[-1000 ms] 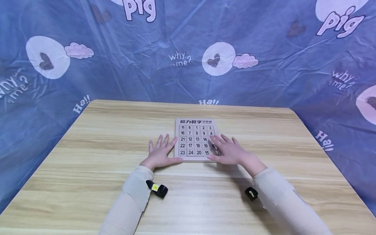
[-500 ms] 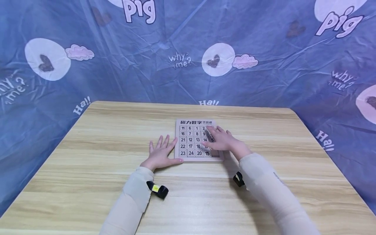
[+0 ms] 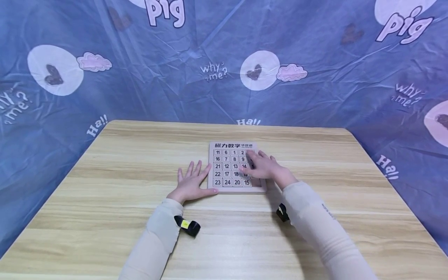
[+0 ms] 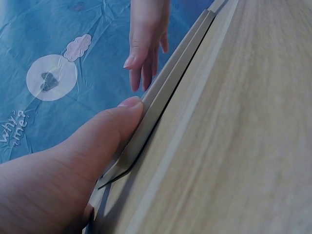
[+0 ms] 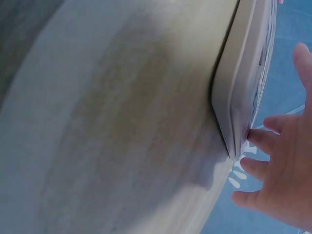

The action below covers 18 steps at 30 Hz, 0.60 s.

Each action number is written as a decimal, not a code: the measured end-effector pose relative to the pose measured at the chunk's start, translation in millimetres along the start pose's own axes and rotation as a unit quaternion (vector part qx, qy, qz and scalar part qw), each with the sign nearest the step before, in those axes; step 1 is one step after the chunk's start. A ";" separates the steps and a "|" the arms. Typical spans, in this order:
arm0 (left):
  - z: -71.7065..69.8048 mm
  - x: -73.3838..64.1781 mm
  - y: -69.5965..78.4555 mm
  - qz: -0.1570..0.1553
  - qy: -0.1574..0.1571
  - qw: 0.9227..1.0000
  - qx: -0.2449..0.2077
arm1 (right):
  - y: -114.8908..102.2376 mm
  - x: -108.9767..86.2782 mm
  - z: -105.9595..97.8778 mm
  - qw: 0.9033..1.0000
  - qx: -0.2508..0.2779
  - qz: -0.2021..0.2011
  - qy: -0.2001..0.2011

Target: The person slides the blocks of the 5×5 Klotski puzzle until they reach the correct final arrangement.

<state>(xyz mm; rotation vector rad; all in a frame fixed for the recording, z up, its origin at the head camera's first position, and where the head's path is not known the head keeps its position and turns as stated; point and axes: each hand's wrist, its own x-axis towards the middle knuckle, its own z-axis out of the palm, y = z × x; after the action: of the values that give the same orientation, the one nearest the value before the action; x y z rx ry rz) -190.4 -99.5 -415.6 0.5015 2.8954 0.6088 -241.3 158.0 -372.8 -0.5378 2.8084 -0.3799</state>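
Note:
A grey number sliding puzzle (image 3: 238, 190) lies flat on the table, with dark Chinese lettering along its far edge. Its rows hold square numbered tiles (image 3: 235, 166), and a bare slot (image 3: 256, 182) shows at the near right corner. My left hand (image 3: 189, 187) is spread beside the puzzle's left edge, and in the left wrist view its thumb (image 4: 114, 119) presses the near corner. Over the right-hand columns is my right hand (image 3: 265, 168), fingers extended, covering the top right tiles. The right wrist view shows its fingers (image 5: 261, 141) slightly bent at the puzzle's edge.
The puzzle sits on a light wood-grain table (image 3: 140, 147). Behind the table hangs a blue printed cloth (image 3: 182, 97). Black straps (image 3: 188, 226) are worn on both wrists over pale sleeves.
My right hand has moved from the puzzle's near right corner to its upper right tiles, uncovering the bare slot. It has barely shifted in the last half second. My left hand stays put.

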 end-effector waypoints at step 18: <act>0.0 0.0 0.0 -0.002 -0.002 1.000 0.011 | -3.0 -18.3 5.2 0.999 -0.035 -0.022 0.007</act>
<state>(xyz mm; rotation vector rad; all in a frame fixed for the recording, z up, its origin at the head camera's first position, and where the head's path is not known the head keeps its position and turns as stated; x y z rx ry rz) -190.4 -99.5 -415.6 0.4996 2.9022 0.5753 -222.3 161.4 -373.1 -0.6163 2.8354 -0.2955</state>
